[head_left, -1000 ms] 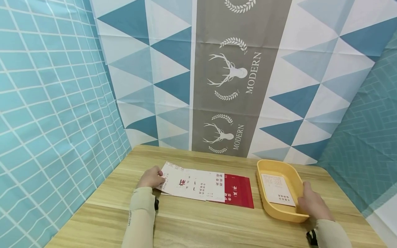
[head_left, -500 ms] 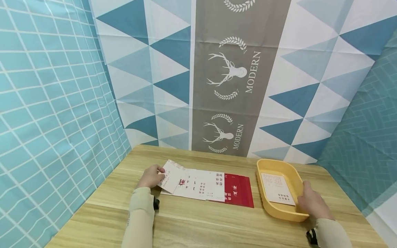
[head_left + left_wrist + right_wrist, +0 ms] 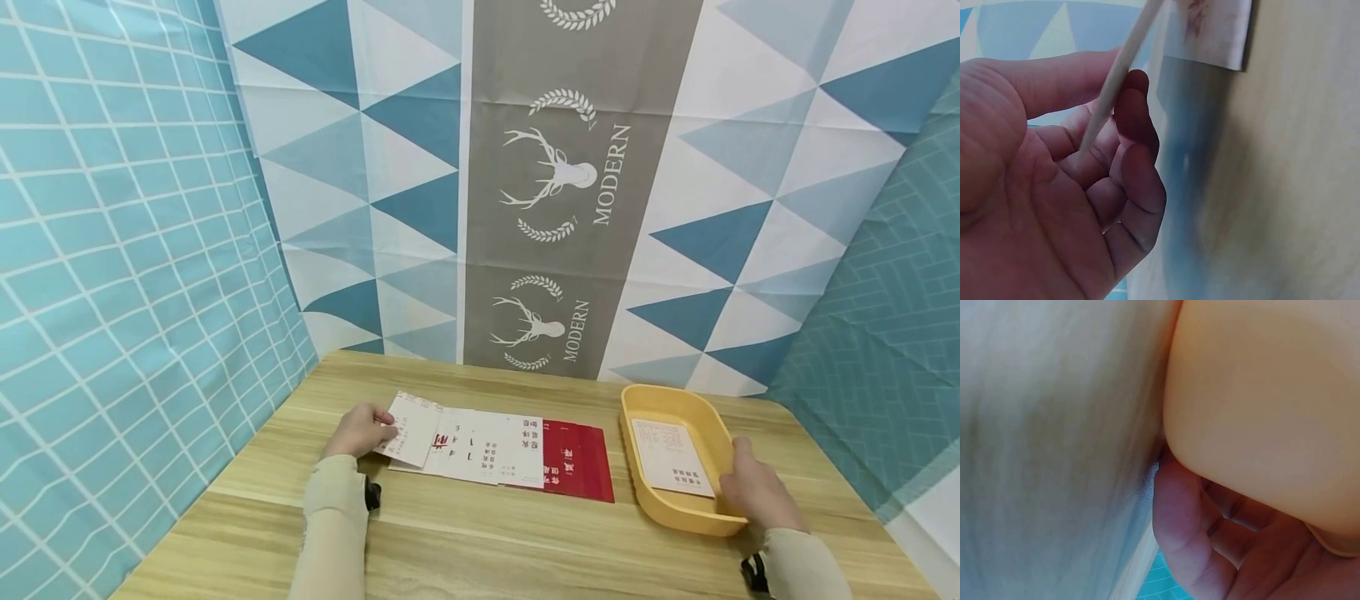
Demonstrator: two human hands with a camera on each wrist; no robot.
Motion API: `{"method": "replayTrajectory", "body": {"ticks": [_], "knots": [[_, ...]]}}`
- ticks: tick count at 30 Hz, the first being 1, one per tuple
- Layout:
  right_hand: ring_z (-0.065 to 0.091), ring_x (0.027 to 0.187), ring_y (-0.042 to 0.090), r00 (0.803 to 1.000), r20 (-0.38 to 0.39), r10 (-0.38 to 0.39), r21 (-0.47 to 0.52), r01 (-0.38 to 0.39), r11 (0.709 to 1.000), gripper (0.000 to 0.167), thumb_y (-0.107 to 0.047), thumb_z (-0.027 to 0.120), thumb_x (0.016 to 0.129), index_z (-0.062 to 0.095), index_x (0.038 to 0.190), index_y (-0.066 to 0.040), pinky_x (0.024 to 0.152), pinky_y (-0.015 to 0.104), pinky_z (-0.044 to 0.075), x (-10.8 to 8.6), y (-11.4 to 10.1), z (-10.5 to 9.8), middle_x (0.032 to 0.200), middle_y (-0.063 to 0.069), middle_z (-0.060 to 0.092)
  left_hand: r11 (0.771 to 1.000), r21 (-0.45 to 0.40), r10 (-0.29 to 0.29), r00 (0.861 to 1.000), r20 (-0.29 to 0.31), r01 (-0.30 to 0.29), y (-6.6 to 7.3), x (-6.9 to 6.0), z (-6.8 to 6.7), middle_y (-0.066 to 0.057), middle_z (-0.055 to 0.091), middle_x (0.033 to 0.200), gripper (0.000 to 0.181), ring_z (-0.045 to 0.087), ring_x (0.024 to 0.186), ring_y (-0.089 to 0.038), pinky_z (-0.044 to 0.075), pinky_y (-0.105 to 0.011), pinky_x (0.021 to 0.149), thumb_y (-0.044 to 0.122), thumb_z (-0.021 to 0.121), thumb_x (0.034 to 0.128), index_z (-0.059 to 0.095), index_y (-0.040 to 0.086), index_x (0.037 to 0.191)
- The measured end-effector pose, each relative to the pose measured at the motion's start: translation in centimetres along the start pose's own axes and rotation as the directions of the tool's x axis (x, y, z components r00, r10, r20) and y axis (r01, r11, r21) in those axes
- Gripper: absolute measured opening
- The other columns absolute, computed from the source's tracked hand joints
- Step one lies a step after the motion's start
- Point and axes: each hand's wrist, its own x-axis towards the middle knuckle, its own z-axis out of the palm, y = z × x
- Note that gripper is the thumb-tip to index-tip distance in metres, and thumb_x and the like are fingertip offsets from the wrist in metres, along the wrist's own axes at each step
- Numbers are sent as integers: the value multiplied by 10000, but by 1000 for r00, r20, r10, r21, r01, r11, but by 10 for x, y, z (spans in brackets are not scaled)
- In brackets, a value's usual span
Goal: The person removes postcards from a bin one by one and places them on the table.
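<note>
In the head view my left hand [image 3: 360, 429] pinches a white printed card [image 3: 416, 433] between thumb and fingers. That card appears edge-on in the left wrist view, raised off the table and tilted. It overlaps the left end of a row of white cards [image 3: 502, 450] with red and black characters. Red cards [image 3: 588, 462] lie partly under the row's right end. My right hand [image 3: 757, 487] grips the near right side of a yellow tray [image 3: 708, 429]; in the right wrist view its fingers curl against the tray's outer wall [image 3: 1260, 394]. Another white card [image 3: 671, 457] lies inside the tray.
The wood-grain table [image 3: 487, 533] carries everything. A patterned cloth [image 3: 540, 208] with deer prints hangs behind it, and blue tiled sheeting [image 3: 135, 292] stands at the left. Teal sheeting [image 3: 885, 358] borders the right.
The card in my left hand has lifted, tilted and shifted slightly left, uncovering more of the card row. My right hand and the tray have stayed put.
</note>
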Motion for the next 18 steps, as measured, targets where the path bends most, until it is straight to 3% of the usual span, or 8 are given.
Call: {"method": "replayTrajectory", "body": {"ticks": [9, 18], "knots": [[582, 911, 410, 1000, 0, 1, 6, -1, 1000, 694, -52, 477, 911, 86, 1443, 162, 769, 505, 506, 0, 0, 0, 1219, 501, 452, 999, 54, -1, 1000, -2, 1, -7, 7, 7, -131, 669, 958, 166, 581, 812, -223, 479, -321, 717, 140, 751, 874, 663, 30, 962], [584, 927, 412, 1000, 12, 24, 16, -24, 1000, 708, -47, 481, 914, 78, 1455, 167, 774, 505, 507, 4, 1, 1, 1248, 503, 437, 998, 63, 2, 1000, -18, -1, -1, -1, 7, -138, 656, 973, 190, 573, 838, -239, 488, -374, 754, 112, 754, 869, 632, 22, 984]]}}
